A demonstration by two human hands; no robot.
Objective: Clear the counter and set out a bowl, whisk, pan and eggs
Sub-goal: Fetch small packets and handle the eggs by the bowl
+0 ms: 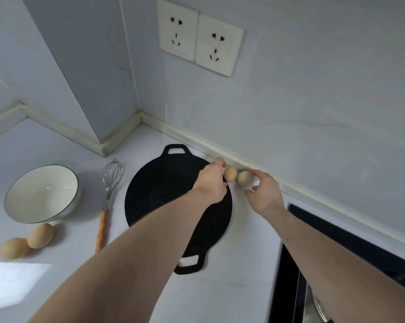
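Eggs are the matter in hand in the single head view: two pale brown eggs sit side by side near the back wall, just beside the far right edge of the flat black speckled round pan (pixel 173 206) with its two loop handles. The left hand (pixel 211 183) has its fingers curled round the nearer-left egg (pixel 230 173), pinching it at the fingertips; the right hand (pixel 264 192) reaches to the other egg (pixel 243 177) with forefinger over the top and thumb below, seemingly closing on it, though whether it is truly gripped I cannot tell for certain. Two further brown eggs (pixel 27 242) lie touching one another on the white marbled counter (pixel 138 287), just in front of the white ceramic bowl with a dark rim (pixel 41 194). A steel balloon whisk with an orange handle (pixel 107 201) lies between bowl and pan. A dark hob (pixel 290 264) shows at the right, and two white wall sockets (pixel 200 40) above. By my judgement the eggs are light, smooth and brittle, apt to roll on the hard counter; each is best cradled round its middle with gentle pressure and set down softly against something that checks it.
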